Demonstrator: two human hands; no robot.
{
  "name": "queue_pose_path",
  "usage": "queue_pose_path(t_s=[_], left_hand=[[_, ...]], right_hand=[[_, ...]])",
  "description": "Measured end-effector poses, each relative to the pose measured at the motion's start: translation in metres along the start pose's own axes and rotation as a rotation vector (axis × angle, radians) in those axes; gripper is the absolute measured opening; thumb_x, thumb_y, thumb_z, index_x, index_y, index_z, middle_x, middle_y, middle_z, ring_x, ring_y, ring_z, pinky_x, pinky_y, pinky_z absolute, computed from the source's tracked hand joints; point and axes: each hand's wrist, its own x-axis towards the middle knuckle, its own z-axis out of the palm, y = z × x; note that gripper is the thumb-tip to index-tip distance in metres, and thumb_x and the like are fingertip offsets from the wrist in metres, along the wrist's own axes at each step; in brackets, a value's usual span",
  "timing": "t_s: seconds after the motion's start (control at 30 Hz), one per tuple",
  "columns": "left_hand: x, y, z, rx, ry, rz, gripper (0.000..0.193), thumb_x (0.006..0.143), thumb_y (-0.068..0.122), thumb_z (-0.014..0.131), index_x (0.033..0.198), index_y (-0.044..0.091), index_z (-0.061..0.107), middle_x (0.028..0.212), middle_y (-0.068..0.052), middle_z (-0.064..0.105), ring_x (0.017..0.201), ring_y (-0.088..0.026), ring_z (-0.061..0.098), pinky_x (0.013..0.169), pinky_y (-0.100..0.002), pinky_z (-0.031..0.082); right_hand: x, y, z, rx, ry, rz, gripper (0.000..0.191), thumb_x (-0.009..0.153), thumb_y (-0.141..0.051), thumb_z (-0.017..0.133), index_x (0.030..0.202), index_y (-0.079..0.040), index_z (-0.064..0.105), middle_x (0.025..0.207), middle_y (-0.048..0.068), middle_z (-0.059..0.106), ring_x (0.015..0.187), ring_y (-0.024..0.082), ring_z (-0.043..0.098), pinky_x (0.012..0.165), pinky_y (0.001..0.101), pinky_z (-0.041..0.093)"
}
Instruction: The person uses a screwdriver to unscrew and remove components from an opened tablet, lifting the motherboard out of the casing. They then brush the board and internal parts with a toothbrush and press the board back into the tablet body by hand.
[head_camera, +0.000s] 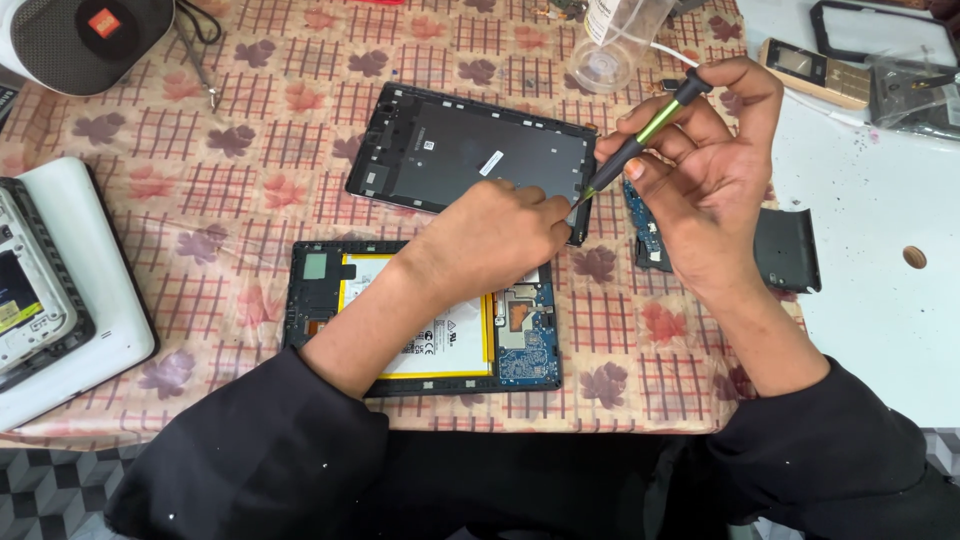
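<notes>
My right hand (700, 165) grips a black and green screwdriver (640, 135), its tip pointing down-left to my left fingertips. My left hand (495, 240) is closed, its fingertips pinched at the screwdriver's tip; anything between them is too small to see. Under my left forearm lies an opened tablet (520, 340) showing a white and yellow battery (440, 345) and a blue circuit board. Behind it lies the tablet's black back cover (450, 150). A small blue circuit board (645, 235) sits beneath my right hand.
A black plastic piece (790, 250) lies at the cloth's right edge. A clear bottle (615, 40) and a gold phone (815, 70) stand at the back. A grey speaker (85, 40) is at back left, a white device (50, 290) at left.
</notes>
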Motion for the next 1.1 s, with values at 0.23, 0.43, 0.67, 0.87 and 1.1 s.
queue_pose_path(t_s=[0.23, 0.43, 0.67, 0.87, 1.1], left_hand=[[0.011, 0.004, 0.009, 0.178, -0.007, 0.052, 0.005, 0.083, 0.014, 0.066, 0.086, 0.013, 0.069, 0.089, 0.001, 0.063, 0.079, -0.015, 0.067, 0.062, -0.031, 0.055], [0.02, 0.013, 0.016, 0.316, -0.088, 0.099, 0.006, 0.088, 0.019, 0.064, 0.091, 0.015, 0.066, 0.089, 0.003, 0.063, 0.08, -0.014, 0.066, 0.063, -0.029, 0.053], [0.026, 0.007, 0.016, 0.314, -0.051, -0.001, 0.013, 0.09, 0.023, 0.064, 0.098, 0.013, 0.059, 0.092, 0.001, 0.063, 0.078, -0.012, 0.066, 0.055, -0.027, 0.052], [0.022, -0.026, 0.009, 0.104, 0.089, -0.176, 0.021, 0.101, 0.028, 0.064, 0.099, 0.008, 0.058, 0.092, -0.006, 0.063, 0.077, -0.016, 0.069, 0.054, -0.031, 0.055], [0.017, -0.032, 0.017, -0.019, 0.197, -0.289, 0.023, 0.099, 0.029, 0.069, 0.098, 0.008, 0.059, 0.096, -0.005, 0.064, 0.084, -0.02, 0.071, 0.063, -0.033, 0.057]], right_hand=[[0.001, 0.004, -0.017, 0.001, 0.016, -0.006, 0.06, 0.107, 0.019, 0.063, 0.142, -0.015, 0.027, 0.12, 0.016, 0.065, 0.109, 0.025, 0.073, 0.103, 0.0388, 0.066], [0.001, 0.006, -0.025, 0.027, 0.048, 0.029, 0.06, 0.106, 0.017, 0.064, 0.141, -0.015, 0.028, 0.119, 0.016, 0.065, 0.108, 0.024, 0.073, 0.104, 0.0392, 0.066], [0.004, 0.007, -0.03, 0.076, 0.092, 0.044, 0.06, 0.105, 0.012, 0.069, 0.141, -0.014, 0.03, 0.117, 0.015, 0.066, 0.107, 0.024, 0.074, 0.103, 0.0384, 0.067], [0.002, 0.009, -0.027, 0.032, 0.107, 0.025, 0.062, 0.104, 0.009, 0.074, 0.141, -0.013, 0.03, 0.12, 0.015, 0.067, 0.108, 0.023, 0.074, 0.101, 0.0348, 0.066], [-0.009, 0.013, -0.005, -0.051, 0.0, -0.041, 0.058, 0.108, 0.01, 0.072, 0.141, -0.011, 0.029, 0.12, 0.016, 0.065, 0.111, 0.021, 0.072, 0.097, 0.03, 0.065]])
